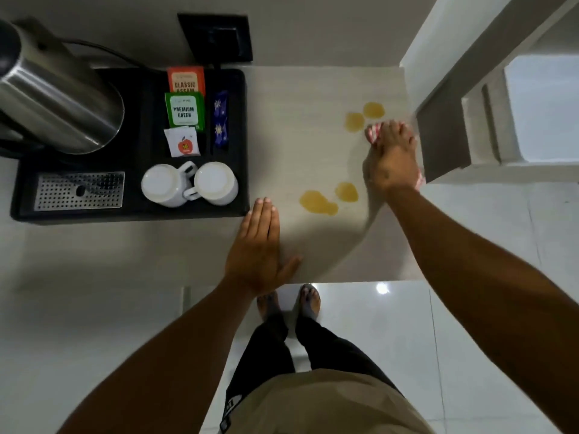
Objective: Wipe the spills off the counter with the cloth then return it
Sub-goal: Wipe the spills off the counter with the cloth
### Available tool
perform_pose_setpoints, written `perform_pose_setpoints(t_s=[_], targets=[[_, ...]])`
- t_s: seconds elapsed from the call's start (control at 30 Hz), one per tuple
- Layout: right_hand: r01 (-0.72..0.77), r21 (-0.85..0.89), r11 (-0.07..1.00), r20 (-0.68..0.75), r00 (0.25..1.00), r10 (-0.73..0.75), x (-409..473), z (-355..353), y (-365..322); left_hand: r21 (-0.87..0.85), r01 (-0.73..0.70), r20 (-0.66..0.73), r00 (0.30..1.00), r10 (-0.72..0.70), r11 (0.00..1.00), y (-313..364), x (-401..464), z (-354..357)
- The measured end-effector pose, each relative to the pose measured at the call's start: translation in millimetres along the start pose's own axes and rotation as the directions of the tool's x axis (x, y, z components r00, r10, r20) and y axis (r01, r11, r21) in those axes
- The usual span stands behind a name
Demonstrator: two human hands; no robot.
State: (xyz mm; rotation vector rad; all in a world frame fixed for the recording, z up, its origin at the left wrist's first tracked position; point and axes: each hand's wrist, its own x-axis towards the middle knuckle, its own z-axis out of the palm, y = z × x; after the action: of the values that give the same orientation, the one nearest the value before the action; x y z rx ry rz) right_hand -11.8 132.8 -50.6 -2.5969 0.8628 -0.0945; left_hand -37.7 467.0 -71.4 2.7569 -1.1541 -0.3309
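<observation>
Yellow-brown spills lie on the pale counter (300,126): two small pools at the far right (365,115), and two nearer ones (318,202), (346,192). My right hand (391,158) presses down on a red-and-white striped cloth (373,133) near the counter's right edge. The cloth is mostly hidden under the hand; its edges show at the fingertips and by the wrist. It sits just beside the far pools. My left hand (258,245) rests flat on the counter near the front edge, fingers together, holding nothing.
A black tray (238,145) on the left holds a steel kettle (59,101), tea sachets (185,109), two upturned white cups (189,184) and a metal drip grate (80,191). A black wall socket (216,37) is behind. The counter ends at right; tiled floor and my feet lie below.
</observation>
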Motion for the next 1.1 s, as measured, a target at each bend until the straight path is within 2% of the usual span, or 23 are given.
perform_pose_setpoints(t_s=[0.07, 0.1, 0.27, 0.4, 0.47, 0.53, 0.57, 0.7, 0.83, 0.9, 0.93, 1.0, 1.1], targets=[[0.096, 0.001, 0.995, 0.017, 0.995, -0.096, -24.1, -1.1, 4.6, -0.001, -0.005, -0.021, 1.000, 0.005, 1.000, -0.3, 0.6, 0.0], [0.099, 0.002, 0.995, 0.023, 0.995, -0.099, -30.3, -1.7, 9.3, -0.003, -0.010, -0.029, 1.000, 0.010, 1.000, -0.3, 0.0, 0.4], [-0.047, -0.004, 0.999, -0.056, 0.997, 0.046, 27.2, -7.4, 9.6, -0.004, -0.021, -0.038, 0.999, 0.021, 1.000, -2.5, -0.4, 4.0], [-0.099, 0.044, 0.994, -0.042, 0.994, 0.101, 75.5, -7.1, -22.2, -0.002, -0.033, -0.056, 0.998, 0.033, 0.999, -2.9, -1.1, 7.3], [0.047, 0.033, 0.998, -0.001, 0.999, -0.047, 72.8, 2.7, -42.0, 0.007, -0.032, -0.050, 0.998, 0.033, 0.999, -2.9, -0.9, 6.5], [0.220, 0.020, 0.975, 0.055, 0.974, -0.221, 56.2, 11.6, -42.8, 0.011, -0.024, -0.028, 0.999, 0.025, 1.000, -2.7, 0.1, 5.3], [0.241, 0.018, 0.970, 0.061, 0.969, -0.241, 47.1, 13.6, -35.2, 0.010, -0.021, -0.021, 1.000, 0.022, 1.000, -2.8, 0.4, 5.2], [0.034, 0.006, 0.999, -0.034, 0.999, -0.034, 38.9, 12.3, 0.5, -0.013, -0.012, -0.031, 0.999, 0.012, 1.000, -2.6, 0.8, 5.5], [-0.095, 0.070, 0.993, -0.103, 0.989, 0.102, 82.8, 9.8, -18.4, -0.034, -0.022, -0.059, 0.998, 0.020, 0.999, -0.4, 0.5, 3.6], [-0.109, 0.098, 0.989, -0.076, 0.990, 0.117, 105.5, 8.8, -38.7, -0.033, -0.016, -0.052, 0.999, 0.014, 0.999, 0.3, 0.7, 2.0], [-0.085, 0.103, 0.991, -0.044, 0.995, 0.090, 111.6, 12.1, -50.8, -0.033, -0.015, -0.040, 0.999, 0.013, 0.999, 0.7, 0.7, 1.0], [0.081, 0.116, 0.990, 0.019, 0.996, -0.084, 106.6, 23.8, -81.3, -0.043, -0.013, -0.030, 0.999, 0.012, 0.999, 0.6, 0.2, -0.3], [0.379, 0.092, 0.921, 0.112, 0.915, -0.388, 65.0, 40.8, -101.2, -0.047, -0.011, -0.042, 0.999, 0.009, 0.999, 1.3, -0.6, -0.7]])
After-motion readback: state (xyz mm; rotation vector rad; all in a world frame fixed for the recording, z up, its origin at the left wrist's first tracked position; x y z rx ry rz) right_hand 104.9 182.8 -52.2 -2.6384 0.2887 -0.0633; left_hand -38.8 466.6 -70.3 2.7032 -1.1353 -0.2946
